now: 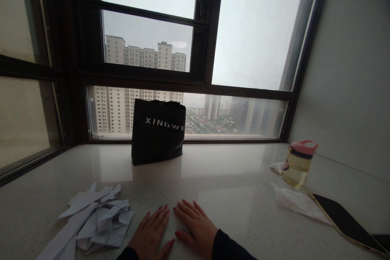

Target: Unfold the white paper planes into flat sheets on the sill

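My left hand [152, 231] lies flat on the pale speckled sill [231, 178], palm down, with nothing in it. Beside it, a small gap away, my right hand [195, 223] also rests palm down with its fingers stretched out. To the left of my left hand is a loose pile of folded white paper pieces [103, 221], with long folded strips reaching toward the lower left. Beyond both hands stands a black bag [158, 138] with white letters on its front, upright near the window.
At the right stands a bottle [297, 166] with a pink lid and yellowish liquid. A crumpled white tissue [298, 203] lies in front of it, touching a dark flat tablet-like device [344, 219]. A dark-framed window [195, 85] closes the back, and a wall [350, 89] the right.
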Demonstrator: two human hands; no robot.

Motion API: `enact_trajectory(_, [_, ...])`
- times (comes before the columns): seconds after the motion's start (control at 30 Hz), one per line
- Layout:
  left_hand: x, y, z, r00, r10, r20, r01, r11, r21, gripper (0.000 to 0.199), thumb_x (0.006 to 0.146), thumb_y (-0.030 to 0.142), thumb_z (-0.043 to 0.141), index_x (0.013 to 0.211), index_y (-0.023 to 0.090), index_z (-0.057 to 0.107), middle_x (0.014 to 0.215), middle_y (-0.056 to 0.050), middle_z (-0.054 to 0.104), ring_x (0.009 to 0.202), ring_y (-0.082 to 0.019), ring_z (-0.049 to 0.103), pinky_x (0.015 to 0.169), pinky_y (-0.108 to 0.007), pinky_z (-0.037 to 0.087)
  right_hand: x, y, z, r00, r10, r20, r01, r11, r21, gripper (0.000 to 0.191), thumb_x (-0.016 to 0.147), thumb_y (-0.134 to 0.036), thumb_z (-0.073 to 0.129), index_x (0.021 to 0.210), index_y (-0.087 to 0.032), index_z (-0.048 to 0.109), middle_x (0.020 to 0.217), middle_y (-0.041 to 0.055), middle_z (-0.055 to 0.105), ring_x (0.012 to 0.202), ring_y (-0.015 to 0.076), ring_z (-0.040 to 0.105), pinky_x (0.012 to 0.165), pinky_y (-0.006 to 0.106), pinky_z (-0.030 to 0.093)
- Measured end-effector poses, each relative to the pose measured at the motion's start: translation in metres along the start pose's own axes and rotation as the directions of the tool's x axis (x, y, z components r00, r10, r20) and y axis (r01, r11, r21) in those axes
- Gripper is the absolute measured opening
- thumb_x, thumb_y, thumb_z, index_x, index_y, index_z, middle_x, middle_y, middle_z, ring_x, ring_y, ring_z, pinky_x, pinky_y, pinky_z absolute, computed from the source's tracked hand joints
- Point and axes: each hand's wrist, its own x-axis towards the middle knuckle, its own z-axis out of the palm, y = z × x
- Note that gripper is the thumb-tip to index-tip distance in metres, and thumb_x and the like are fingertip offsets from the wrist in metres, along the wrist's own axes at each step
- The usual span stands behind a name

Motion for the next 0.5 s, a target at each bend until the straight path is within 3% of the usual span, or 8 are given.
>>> enact_trajectory(0.5, [-0.0009,-0.0017,0.0032,1.0,0.0,-0.009,0.0,1.0,-0.029,0.054,0.078,0.054,0.025,0.114,0.02,0.044,0.12,-0.004,0.045,0.109,-0.019,0.037,0.09,-0.035,0.029,-0.0014,0.0003,-0.0073,0.999,-0.012,0.036,0.011,1.0,0.028,0.052,0.08,-0.05,0.032,0.125,-0.026,0.025,0.128,0.0018,0.032,0.118,0.0187,0.023,0.097,0.037,0.011])
